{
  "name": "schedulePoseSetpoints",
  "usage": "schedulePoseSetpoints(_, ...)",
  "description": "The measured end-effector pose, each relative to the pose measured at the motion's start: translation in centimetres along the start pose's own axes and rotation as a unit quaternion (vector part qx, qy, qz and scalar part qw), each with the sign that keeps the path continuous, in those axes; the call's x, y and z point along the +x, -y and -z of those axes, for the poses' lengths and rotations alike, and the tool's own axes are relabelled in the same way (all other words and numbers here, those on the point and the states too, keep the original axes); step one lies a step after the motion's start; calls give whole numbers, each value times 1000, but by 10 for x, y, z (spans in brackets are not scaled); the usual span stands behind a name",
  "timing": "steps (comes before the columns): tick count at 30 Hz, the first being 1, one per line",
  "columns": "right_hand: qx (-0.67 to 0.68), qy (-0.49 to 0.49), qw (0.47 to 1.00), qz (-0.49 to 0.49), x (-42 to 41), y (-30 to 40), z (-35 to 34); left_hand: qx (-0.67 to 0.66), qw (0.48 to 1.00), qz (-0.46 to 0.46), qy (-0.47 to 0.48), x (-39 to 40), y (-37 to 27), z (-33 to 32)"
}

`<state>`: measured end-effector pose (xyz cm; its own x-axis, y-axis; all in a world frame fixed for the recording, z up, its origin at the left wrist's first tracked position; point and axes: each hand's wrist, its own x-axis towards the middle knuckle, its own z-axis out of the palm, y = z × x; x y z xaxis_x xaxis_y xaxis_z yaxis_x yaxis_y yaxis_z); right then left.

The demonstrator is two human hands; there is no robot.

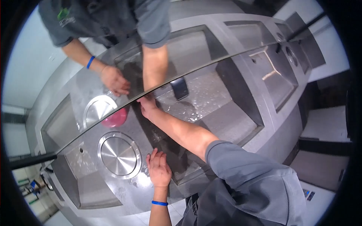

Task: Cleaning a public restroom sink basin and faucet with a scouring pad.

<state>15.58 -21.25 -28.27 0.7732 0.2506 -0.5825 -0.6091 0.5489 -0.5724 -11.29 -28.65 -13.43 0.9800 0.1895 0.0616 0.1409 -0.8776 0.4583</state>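
My left hand (160, 171), with a blue wristband, rests palm down on the wet grey counter (127, 192) beside the sink basin, its fingers slightly apart and nothing in them. Stretched across the basin (243, 124), my right arm brings my right hand (147, 106) to the back edge at the foot of the mirror. Its fingers are bent and partly hidden, so whether they hold anything cannot be told. A rounded pink object (115, 119) lies against the mirror's foot, left of my right hand. Between it and my left hand is a round steel lid (119, 155) set in the counter.
A dark faucet (180, 89) juts over the wet basin, right of my right hand. Further basins lie at the left (94, 188) and right (271, 76). The mirror (192, 50) runs along the back, reflecting my arms and grey shirt.
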Motion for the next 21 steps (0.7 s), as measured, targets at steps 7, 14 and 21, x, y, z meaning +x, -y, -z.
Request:
schedulePoseSetpoints(7, -279, -145, 889, 334, 20, 172, 162, -2, 1000, -9, -20, -3, -3, -3)
schedulePoseSetpoints(14, -715, -180, 604, 303, -54, 254, 325, -4, 999, 2, -33, -2, -6, -7)
schedulePoseSetpoints(21, -786, -197, 509, 290, 10, 240, 319, 36, 999, 14, -4, -1, -5, -5)
